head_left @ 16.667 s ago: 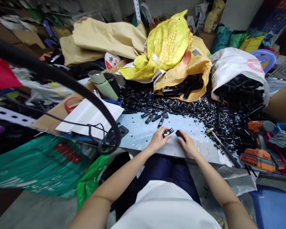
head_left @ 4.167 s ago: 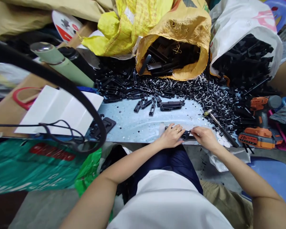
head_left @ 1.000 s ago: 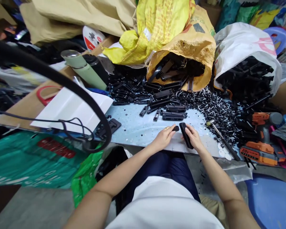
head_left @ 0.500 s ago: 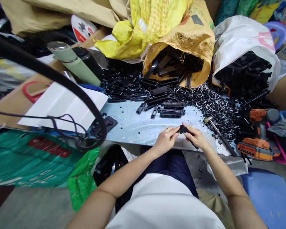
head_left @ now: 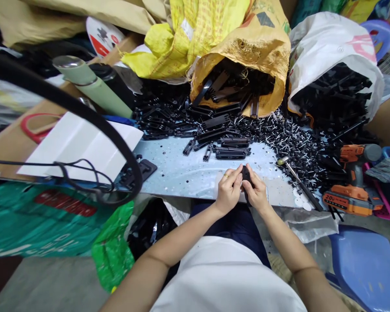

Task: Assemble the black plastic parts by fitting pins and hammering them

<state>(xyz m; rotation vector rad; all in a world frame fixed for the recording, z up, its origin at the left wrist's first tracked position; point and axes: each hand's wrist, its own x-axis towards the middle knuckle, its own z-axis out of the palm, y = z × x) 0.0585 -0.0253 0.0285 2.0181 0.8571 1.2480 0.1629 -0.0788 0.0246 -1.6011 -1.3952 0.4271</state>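
Between my two hands, above the table's front edge, is a black plastic part (head_left: 246,174) with a rounded end pointing up. My left hand (head_left: 229,189) pinches it from the left side; a ring shows on one finger. My right hand (head_left: 256,190) grips it from the right, its fingers closed and covering much of the lower portion. Just beyond the hands lie long black plastic pieces (head_left: 233,152) on the light blue tabletop (head_left: 175,169). A heap of small black pieces with metal pins (head_left: 289,138) spreads to the right.
An orange sack (head_left: 266,47) and a white sack (head_left: 334,34) spill black parts at the back. A hammer (head_left: 300,184) and an orange cordless drill (head_left: 354,180) are at right. On the left, a black curved arm (head_left: 117,147) crosses above white paper (head_left: 84,149). A blue stool (head_left: 367,264) stands lower right.
The black part has turned from slanting down to the right to nearly upright. Both hands have shifted slightly left and still hold it.
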